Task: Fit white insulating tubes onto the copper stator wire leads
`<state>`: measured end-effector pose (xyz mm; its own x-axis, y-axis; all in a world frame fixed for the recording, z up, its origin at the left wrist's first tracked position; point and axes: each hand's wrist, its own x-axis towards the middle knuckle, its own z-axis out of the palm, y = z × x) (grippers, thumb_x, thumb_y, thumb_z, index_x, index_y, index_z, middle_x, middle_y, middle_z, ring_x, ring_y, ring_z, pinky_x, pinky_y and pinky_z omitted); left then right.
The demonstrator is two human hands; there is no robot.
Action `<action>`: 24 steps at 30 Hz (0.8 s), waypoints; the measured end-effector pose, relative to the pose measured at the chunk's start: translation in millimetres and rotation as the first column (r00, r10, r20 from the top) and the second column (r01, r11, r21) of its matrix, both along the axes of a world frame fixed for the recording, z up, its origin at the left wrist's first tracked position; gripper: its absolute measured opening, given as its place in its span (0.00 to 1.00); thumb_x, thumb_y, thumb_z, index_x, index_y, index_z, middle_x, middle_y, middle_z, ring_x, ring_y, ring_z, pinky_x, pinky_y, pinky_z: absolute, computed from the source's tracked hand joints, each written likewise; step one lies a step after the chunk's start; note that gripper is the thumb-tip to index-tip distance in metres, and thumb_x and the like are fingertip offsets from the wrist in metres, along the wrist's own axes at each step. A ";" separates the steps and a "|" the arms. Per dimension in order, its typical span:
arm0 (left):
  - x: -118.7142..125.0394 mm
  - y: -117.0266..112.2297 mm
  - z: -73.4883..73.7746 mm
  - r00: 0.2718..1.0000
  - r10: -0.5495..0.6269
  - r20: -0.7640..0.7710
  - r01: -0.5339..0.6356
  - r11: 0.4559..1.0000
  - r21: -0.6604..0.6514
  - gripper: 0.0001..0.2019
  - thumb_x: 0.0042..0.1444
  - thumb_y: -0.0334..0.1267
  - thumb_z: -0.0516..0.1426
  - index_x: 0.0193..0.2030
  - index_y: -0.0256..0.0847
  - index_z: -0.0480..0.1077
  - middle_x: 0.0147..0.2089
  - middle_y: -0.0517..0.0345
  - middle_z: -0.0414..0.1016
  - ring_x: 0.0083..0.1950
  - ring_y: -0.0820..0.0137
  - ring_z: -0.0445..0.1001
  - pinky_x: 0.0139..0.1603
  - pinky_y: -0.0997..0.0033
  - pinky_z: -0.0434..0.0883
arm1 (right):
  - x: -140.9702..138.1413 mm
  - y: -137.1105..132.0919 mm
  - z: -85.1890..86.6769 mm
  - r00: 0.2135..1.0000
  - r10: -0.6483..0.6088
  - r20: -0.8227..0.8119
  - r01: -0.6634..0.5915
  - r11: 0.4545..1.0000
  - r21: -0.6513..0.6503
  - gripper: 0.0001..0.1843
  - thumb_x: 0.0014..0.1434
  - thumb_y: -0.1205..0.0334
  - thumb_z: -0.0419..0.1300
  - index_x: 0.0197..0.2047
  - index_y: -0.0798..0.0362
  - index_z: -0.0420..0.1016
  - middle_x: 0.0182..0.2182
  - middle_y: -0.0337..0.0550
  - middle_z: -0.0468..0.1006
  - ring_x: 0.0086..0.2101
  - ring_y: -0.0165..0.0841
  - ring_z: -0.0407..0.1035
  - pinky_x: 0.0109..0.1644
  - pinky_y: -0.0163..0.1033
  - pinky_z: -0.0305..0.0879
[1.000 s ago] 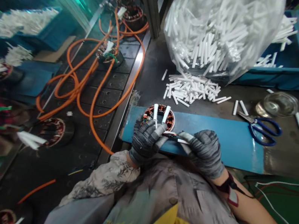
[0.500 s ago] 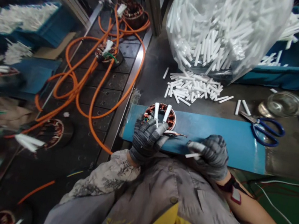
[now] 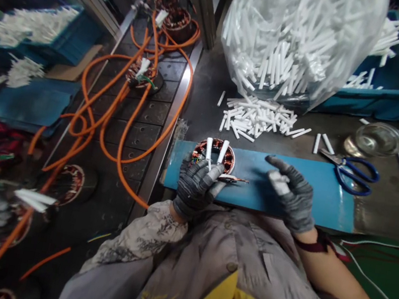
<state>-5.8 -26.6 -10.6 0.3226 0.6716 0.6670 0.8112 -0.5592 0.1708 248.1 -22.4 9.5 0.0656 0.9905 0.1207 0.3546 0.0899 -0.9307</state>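
Windings of reddish copper [image 3: 228, 158] line a round, pale-rimmed metal ring [image 3: 234, 163], which lies on the left part of a long, flat blue board [image 3: 323, 201] at the near edge of the dark counter [image 3: 384, 211]. Two slim white tubes [image 3: 223, 152] jut up from the ring, and a thin wire lead in a white sleeve [image 3: 235, 179] pokes out rightward from its near side. The left hand [image 3: 197, 185], in a striped grey knit glove, has its grip closed over the ring's near left side. The right hand [image 3: 293, 196], gloved alike, hangs above the board, apart from the ring, its index finger [image 3: 273, 161] stretched leftward. Below that finger shows a whitish shape [image 3: 278, 184]; whether the grip pinches something there or these are pale glove tips, I cannot tell.

Beyond the board, a loose heap of short white tubes [image 3: 260, 119] lies on the near side of a bulging clear plastic bag [image 3: 298, 38] of more. To the right, blue-handled scissors [image 3: 341, 164] rest partly on the board, near a clear glass bowl [image 3: 380, 141].
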 end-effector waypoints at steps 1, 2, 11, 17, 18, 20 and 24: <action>0.2 -0.1 -0.1 1.000 -0.002 0.008 0.002 1.000 0.007 0.18 0.62 0.39 0.66 0.58 0.42 0.75 0.45 0.54 0.85 0.53 0.59 0.81 0.75 0.46 0.64 | 4.7 6.3 -2.9 0.998 -0.044 -0.034 0.041 0.996 -0.074 0.21 0.66 0.50 0.63 0.58 0.47 0.82 0.48 0.47 0.85 0.42 0.40 0.79 0.50 0.46 0.76; 0.4 -0.2 -0.4 1.000 -0.001 0.007 0.000 1.000 0.005 0.18 0.62 0.39 0.65 0.58 0.42 0.75 0.46 0.53 0.85 0.53 0.59 0.80 0.75 0.45 0.64 | 9.6 13.2 -6.1 0.997 -0.050 -0.056 0.042 0.990 -0.133 0.23 0.64 0.50 0.64 0.60 0.48 0.80 0.53 0.48 0.84 0.47 0.42 0.79 0.56 0.49 0.75; 2.0 -0.6 -1.6 1.000 0.023 -0.005 -0.023 1.000 -0.008 0.19 0.61 0.38 0.65 0.58 0.40 0.75 0.45 0.51 0.84 0.53 0.57 0.80 0.74 0.44 0.64 | 18.7 57.0 -8.9 0.988 0.128 -0.089 -0.139 0.982 -0.128 0.25 0.65 0.45 0.64 0.60 0.49 0.80 0.58 0.47 0.81 0.60 0.45 0.73 0.72 0.57 0.62; 2.0 -2.9 5.0 0.993 0.038 -0.114 -0.043 0.998 -0.044 0.17 0.64 0.40 0.63 0.58 0.40 0.77 0.48 0.51 0.85 0.54 0.56 0.81 0.75 0.43 0.62 | 14.8 99.4 4.5 0.987 0.106 0.119 -0.130 0.966 0.223 0.41 0.63 0.39 0.65 0.73 0.48 0.65 0.71 0.51 0.64 0.71 0.50 0.57 0.77 0.62 0.51; 1.7 -3.9 11.2 0.989 0.034 -0.141 -0.043 0.997 -0.066 0.18 0.64 0.41 0.63 0.59 0.40 0.76 0.48 0.50 0.85 0.55 0.55 0.81 0.75 0.42 0.62 | 16.7 104.0 6.9 0.976 0.054 0.210 -0.117 0.947 0.299 0.46 0.61 0.39 0.66 0.75 0.48 0.60 0.74 0.53 0.59 0.73 0.52 0.52 0.77 0.63 0.48; -1.4 -8.0 30.1 0.977 0.024 -0.213 -0.056 0.988 -0.146 0.21 0.64 0.44 0.63 0.62 0.41 0.74 0.50 0.49 0.84 0.56 0.54 0.80 0.74 0.41 0.62 | 19.3 103.8 13.5 0.944 -0.037 0.327 -0.104 0.910 0.402 0.46 0.63 0.41 0.65 0.77 0.48 0.56 0.74 0.55 0.56 0.73 0.54 0.51 0.77 0.66 0.48; -24.2 -22.4 77.4 0.947 0.111 -0.300 -0.179 0.961 -0.210 0.27 0.63 0.53 0.62 0.63 0.39 0.73 0.51 0.44 0.83 0.54 0.52 0.81 0.62 0.47 0.73 | 3.3 62.7 31.6 0.923 -0.088 0.374 -0.116 0.864 0.490 0.31 0.69 0.52 0.61 0.72 0.48 0.63 0.63 0.56 0.71 0.64 0.50 0.67 0.67 0.62 0.67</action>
